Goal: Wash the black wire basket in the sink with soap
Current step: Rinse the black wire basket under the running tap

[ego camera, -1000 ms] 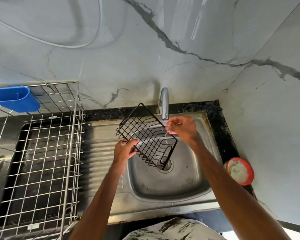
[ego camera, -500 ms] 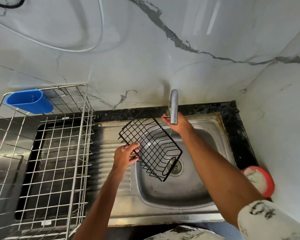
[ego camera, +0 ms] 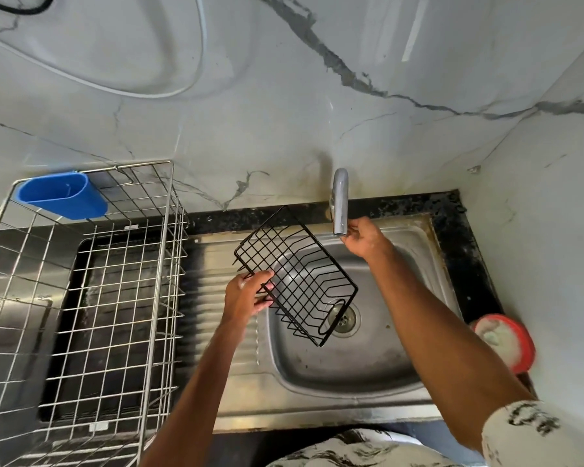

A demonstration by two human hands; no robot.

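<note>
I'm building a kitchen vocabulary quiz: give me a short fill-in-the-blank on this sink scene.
1. The left hand holds the black wire basket above the ____.
2. The right hand touches the ____.
3. The cup hung on the steel dish rack is ____.

Missing words: sink; tap; blue

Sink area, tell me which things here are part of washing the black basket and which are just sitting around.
Part of the job:
black wire basket, held in the left hand
tap, with the right hand at its spout
sink
red soap tub

Just sitting around:
metal dish rack
blue cup hung on the rack
white hose on the wall
</note>
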